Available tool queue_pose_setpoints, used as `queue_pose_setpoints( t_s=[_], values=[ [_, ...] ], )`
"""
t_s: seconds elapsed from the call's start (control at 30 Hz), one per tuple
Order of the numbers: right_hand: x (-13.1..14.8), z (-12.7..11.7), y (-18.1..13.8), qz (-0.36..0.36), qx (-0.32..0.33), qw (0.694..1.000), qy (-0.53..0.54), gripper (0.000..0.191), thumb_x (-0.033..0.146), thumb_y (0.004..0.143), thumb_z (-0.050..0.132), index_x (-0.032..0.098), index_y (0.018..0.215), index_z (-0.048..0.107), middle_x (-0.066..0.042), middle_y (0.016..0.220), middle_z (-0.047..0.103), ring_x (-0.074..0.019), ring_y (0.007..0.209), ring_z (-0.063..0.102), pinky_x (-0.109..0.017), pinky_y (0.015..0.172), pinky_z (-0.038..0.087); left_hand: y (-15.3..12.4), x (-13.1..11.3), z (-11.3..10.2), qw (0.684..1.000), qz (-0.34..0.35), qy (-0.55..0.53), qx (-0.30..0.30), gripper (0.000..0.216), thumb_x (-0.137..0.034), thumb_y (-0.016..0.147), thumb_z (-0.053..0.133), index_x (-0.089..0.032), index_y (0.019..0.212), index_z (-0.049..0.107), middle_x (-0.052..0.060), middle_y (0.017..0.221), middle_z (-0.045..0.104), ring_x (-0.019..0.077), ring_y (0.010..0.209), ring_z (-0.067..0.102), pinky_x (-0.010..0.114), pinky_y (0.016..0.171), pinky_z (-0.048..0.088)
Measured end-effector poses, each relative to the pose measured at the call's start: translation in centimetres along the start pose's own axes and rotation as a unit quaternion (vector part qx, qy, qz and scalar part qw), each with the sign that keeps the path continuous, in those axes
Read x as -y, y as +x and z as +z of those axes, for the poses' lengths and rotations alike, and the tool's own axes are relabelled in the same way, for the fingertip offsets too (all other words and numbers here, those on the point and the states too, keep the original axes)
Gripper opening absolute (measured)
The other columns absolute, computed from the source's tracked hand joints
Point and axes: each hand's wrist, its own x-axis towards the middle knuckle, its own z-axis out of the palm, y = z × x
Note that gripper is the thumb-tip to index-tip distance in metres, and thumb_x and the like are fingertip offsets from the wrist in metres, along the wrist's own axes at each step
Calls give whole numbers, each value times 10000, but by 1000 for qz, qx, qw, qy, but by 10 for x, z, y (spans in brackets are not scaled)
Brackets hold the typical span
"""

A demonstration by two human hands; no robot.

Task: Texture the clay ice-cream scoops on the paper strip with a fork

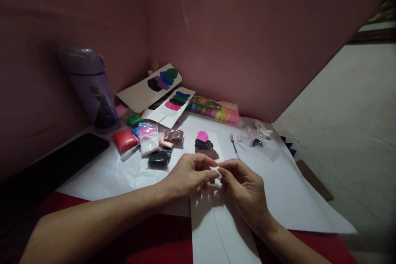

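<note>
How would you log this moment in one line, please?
left hand: pinching small white lump | right hand: pinching same lump | below: white paper strip | nearby: metal fork

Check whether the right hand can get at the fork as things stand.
Probably yes. The fork lies on the white paper just beyond the right hand, with nothing between them. But that hand and the left hand are both pinching a small white piece, so its fingers are busy.

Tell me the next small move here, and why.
Probably lower the white lump, pinched between left hand and right hand, onto the card just below the brown band: a pink band and black band already sit above it, so white looks like the following layer.
</note>
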Motion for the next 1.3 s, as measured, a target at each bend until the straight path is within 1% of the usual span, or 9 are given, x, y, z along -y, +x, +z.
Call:
queue_pose_setpoints(
  t_s=[0.13, 0.23, 0.33, 0.43, 0.6, 0.77, 1.0, 1.2, 1.3],
  values=[
    [-1, -2, -1, -13, 22, 1000, -13, 108, 260, 893, 574, 211, 876, 669, 0, 712, 637, -113, 566, 561, -227, 513, 473, -1, -3, 0, 999, 8, 36, -9, 205, -296, 750, 654, -99, 805, 645, -1, 620, 594, 57, 444, 481, 182, 421, 379],
    [-2, -3, -2, -36, 39, 998, -39, 107, 253, 896, 569, 214, 918, 667, -14, 787, 631, -119, 598, 578, -231, 507, 480, -1, -2, -1, 999, 9, 42, -17, 194, -296, 755, 647, -103, 769, 626, -15, 566, 564, 65, 434, 475, 189, 419, 373],
    [-1, -3, -2, -72, 41, 994, -74, 101, 231, 866, 613, 216, 958, 651, -31, 864, 635, -149, 708, 615, -253, 563, 503, 0, 0, -2, 999, 19, 24, -30, 179, -284, 745, 654, -115, 759, 597, -28, 566, 558, 66, 438, 486, 185, 419, 384],
    [-1, -2, -2, -91, 37, 990, -103, 104, 212, 877, 596, 218, 967, 647, -33, 869, 636, -161, 751, 616, -285, 636, 512, 1, 0, -1, 999, 34, 6, -38, 164, -255, 731, 664, -115, 740, 579, -35, 570, 561, 60, 439, 497, 174, 420, 391],
    [0, -1, -2, -76, 27, 992, -102, 84, 208, 888, 584, 216, 944, 646, -26, 866, 649, -149, 741, 620, -271, 641, 510, 1, -4, -1, 1000, 23, -4, -17, 156, -245, 747, 647, -98, 771, 604, -23, 545, 576, 73, 437, 524, 178, 426, 413],
    [-1, -2, -3, -63, 39, 993, -89, 77, 206, 889, 583, 217, 943, 638, -15, 833, 651, -145, 731, 626, -268, 653, 515, 1, -3, -2, 1000, 20, -16, -9, 218, -294, 738, 676, -95, 798, 611, -1, 624, 610, 88, 472, 559, 188, 423, 432],
    [-1, -1, -1, -76, 49, 992, -83, 83, 205, 894, 577, 212, 956, 631, -14, 824, 643, -148, 726, 625, -277, 639, 509, 1, -1, -2, 999, 19, -27, -1, 187, -275, 764, 653, -105, 772, 573, -12, 571, 608, 80, 451, 560, 174, 423, 429],
    [0, -1, -1, -82, 51, 992, -84, 75, 193, 889, 588, 200, 947, 635, -16, 830, 642, -145, 736, 630, -278, 645, 509, 2, 0, -3, 1000, 8, 3, -2, 162, -258, 772, 640, -111, 812, 585, -21, 570, 602, 66, 423, 525, 167, 400, 402],
    [1, -1, 0, -88, 53, 991, -85, 79, 187, 886, 588, 198, 945, 641, -18, 836, 646, -145, 739, 632, -278, 645, 513, 2, -1, -3, 1000, -2, 22, -2, 153, -257, 781, 620, -108, 807, 595, -22, 531, 584, 71, 423, 520, 170, 408, 397]
  ],
)
